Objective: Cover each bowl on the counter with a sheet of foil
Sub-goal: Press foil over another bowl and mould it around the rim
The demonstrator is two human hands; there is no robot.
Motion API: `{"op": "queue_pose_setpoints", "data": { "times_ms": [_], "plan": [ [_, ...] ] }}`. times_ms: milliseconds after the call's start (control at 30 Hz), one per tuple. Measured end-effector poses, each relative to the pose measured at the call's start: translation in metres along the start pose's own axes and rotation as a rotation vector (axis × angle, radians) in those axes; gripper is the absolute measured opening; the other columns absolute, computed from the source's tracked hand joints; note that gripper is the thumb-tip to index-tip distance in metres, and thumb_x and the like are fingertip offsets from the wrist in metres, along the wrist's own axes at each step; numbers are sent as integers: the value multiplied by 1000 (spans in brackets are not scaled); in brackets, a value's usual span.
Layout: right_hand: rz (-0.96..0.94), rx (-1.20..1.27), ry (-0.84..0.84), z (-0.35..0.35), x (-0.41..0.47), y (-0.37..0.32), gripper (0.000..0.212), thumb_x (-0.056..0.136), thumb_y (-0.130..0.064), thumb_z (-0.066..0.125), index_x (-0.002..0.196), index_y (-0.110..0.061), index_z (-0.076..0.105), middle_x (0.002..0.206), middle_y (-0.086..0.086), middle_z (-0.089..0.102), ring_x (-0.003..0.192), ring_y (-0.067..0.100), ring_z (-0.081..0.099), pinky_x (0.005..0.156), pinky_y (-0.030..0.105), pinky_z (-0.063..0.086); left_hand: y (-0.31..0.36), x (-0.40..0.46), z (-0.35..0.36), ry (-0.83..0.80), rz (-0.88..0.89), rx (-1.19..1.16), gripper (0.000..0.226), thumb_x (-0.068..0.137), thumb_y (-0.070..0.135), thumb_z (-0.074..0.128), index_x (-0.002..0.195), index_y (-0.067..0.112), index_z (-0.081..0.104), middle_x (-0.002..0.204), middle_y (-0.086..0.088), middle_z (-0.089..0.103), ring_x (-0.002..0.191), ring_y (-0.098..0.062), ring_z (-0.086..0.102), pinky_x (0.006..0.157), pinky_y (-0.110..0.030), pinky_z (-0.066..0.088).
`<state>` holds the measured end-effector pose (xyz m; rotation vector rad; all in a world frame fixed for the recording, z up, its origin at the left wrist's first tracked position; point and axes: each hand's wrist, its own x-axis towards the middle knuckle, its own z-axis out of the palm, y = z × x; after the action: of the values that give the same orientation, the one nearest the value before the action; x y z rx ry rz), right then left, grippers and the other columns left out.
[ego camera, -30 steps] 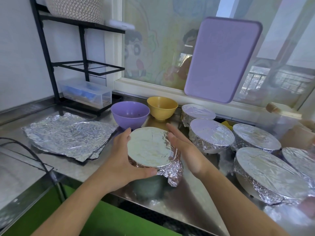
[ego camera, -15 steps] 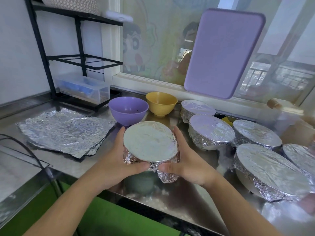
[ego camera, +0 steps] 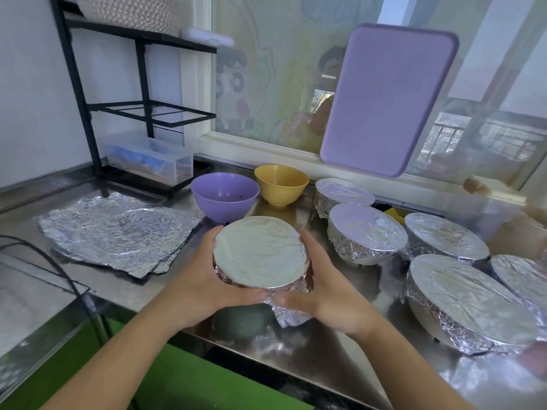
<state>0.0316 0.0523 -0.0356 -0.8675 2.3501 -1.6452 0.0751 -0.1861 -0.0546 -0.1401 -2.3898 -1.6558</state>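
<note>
**A loose foil tail and a crowded counter are the risks here**

We have both hands wrapped around the foil-covered bowl (ego camera: 260,254), held just above the steel counter (ego camera: 340,344) near the middle of its front edge. Our left hand (ego camera: 204,279) curls around the bowl's left side and our right hand (ego camera: 322,294) around its right, thumbs meeting at the near rim and pressing the foil skirt against the wall. The top is stretched flat, but a crumpled foil tail (ego camera: 291,313) hangs free below the near side, under our thumbs.

That tail is where we judge trouble starts. If we set the bowl down on it, the bowl may sit tilted, or the sheet may tug loose from the rim. Squeezing harder to tuck it could tear the thin foil or dent the flat top.

Five finished bowls stand along the right half of the counter; the nearest covered bowl (ego camera: 367,232) is just beside our right hand, so a wide elbow or a careless set-down could knock its wrap.

The purple bowl (ego camera: 225,196) and yellow bowl (ego camera: 281,184) wait uncovered toward the back edge, the purple one close behind our fingers. The spare foil sheets (ego camera: 118,232) lie toward the left end; we could drag several at once, since they are stacked and crinkled together.
</note>
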Motion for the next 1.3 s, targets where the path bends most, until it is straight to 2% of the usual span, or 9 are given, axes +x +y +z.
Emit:
{"op": "queue_pose_setpoints", "data": {
  "times_ms": [133,267,367,500,667,800,900,1033,1300],
  "plan": [
    [85,19,93,-14,11,-11,77,86,-59,66,156,-50,36,158,-25,34,148,-6,30,127,36,27,3,-4,-13,24,-11,36,103,56,35,105,125,68,36,135,36,50,120,23,46,99,-14,40],
    [62,-42,76,-7,43,-19,78,93,-59,59,163,-36,33,163,-31,26,151,-8,23,128,37,22,8,-10,-5,48,21,171,114,41,65,95,117,90,13,132,50,36,127,17,39,105,-24,38],
    [58,-144,51,1,60,-15,65,96,-57,58,155,-32,49,156,-31,42,146,-5,37,126,38,29,3,-9,7,125,41,122,134,41,64,101,149,55,23,144,24,43,133,5,43,103,-18,40],
    [89,-129,103,3,65,-6,39,107,-34,57,128,-1,59,133,12,58,99,4,69,93,50,57,1,-6,15,183,86,166,108,49,54,103,138,40,43,134,15,52,123,7,48,87,-6,40],
    [83,-181,96,-2,53,-6,25,103,-45,56,122,-38,69,127,-5,66,118,10,64,106,44,50,-1,0,3,59,75,66,104,53,47,104,140,40,47,134,20,60,124,7,55,98,-14,46],
    [123,-28,18,-7,38,-6,29,103,-41,64,132,-37,64,129,-23,68,124,-2,60,106,27,49,-5,0,-5,14,35,55,125,50,60,102,152,49,31,148,20,52,139,-9,51,112,-46,47],
    [156,98,-79,-10,25,4,83,94,-37,77,162,-31,30,138,-45,43,133,-19,40,96,0,38,-2,-8,1,49,42,62,124,57,48,101,156,40,27,146,22,50,134,4,49,112,-31,47],
    [156,58,-129,-8,17,19,132,71,-36,92,168,-32,4,164,-25,34,148,-9,33,125,27,32,13,-11,15,114,93,95,112,55,26,105,146,25,39,132,21,55,114,26,46,84,4,37],
    [60,27,-70,-3,14,23,115,75,-4,93,153,-47,20,128,-47,57,131,-19,48,101,3,39,14,-6,19,168,108,82,110,47,29,107,139,25,48,125,20,62,111,23,53,80,3,39]
  ]
}}
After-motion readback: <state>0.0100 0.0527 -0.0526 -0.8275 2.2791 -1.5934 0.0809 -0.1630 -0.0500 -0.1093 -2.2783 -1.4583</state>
